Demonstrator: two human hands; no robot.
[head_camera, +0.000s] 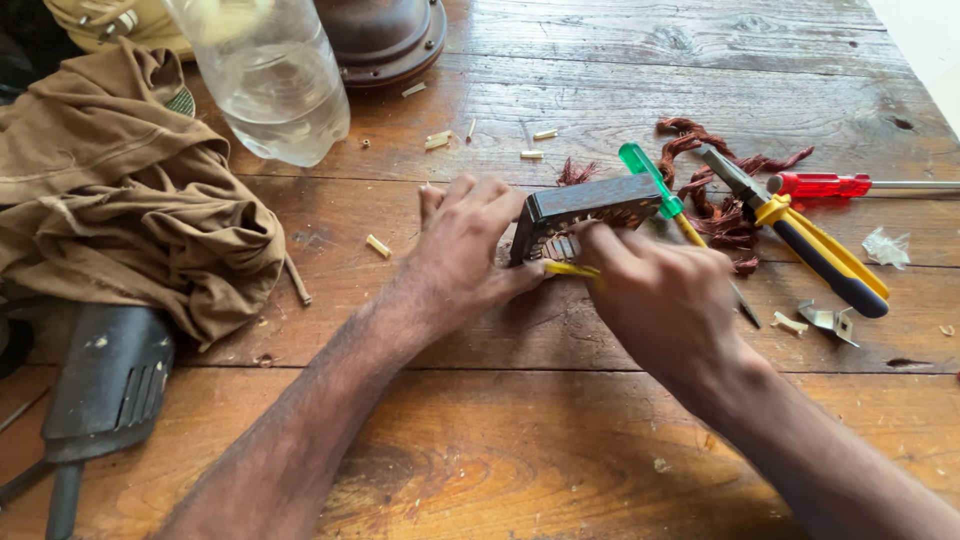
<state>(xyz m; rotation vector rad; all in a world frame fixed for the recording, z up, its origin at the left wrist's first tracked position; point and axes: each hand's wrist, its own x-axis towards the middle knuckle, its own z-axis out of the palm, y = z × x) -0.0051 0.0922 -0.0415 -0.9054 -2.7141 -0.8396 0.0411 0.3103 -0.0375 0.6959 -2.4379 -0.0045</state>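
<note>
Both hands (470, 250) (660, 300) around tilted metal core (590, 205), long axis left-right.

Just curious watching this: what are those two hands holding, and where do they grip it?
The left hand steadies a dark slotted metal block by its left end. The right hand pinches a thin yellow strip at the block's lower edge.

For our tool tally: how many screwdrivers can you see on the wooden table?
2. The green-handled screwdriver lies beside the right hand; the red-handled screwdriver lies further right, behind the pliers. Others may be hidden under the cloth.
</note>
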